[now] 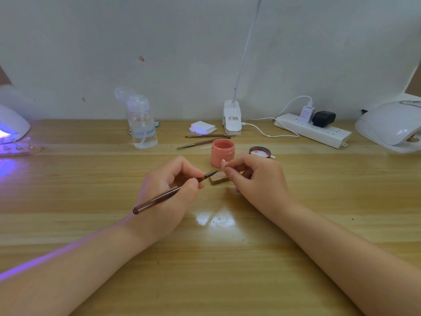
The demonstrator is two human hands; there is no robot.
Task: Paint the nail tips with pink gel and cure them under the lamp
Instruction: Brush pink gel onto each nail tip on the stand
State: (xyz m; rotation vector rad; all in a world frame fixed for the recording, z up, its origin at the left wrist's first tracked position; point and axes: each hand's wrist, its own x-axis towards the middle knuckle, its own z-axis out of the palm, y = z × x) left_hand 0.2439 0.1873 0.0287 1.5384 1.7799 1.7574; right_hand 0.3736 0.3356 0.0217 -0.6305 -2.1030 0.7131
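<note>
Nail tip (223, 163), pale pink, is pinched between thumb and forefinger of the right hand (257, 179), held just above a small tan block (219, 179) near the middle of the desk (227, 270). The left hand (168, 190) grips a brown brush (170, 193) pen-fashion, fingers curled round the shaft, bristles pointing at the nail tip and just short of it. Whether the bristles carry gel cannot be told.

The open pink gel jar (222, 152) stands directly behind the hands, its lid (260, 152) beside it to the right. Two spare brushes (205, 139) lie towards the back edge. A lamp (12, 131) at the left edge glows violet, with a loaded board (20, 149) at its mouth; a second lamp (390, 126) sits unlit at the right edge.

Assessment: the step in hand appears to be coating this tip. For a sound result, both wrists should rest on the desk for steadiness. Strokes should run base to free edge, thin and even, with gel kept off the pinching fingers (230, 171). The pinch looks slight, so brush pressure should be light or the tip may twist. The jar stands close, so dipping needs care not to knock it.
</note>
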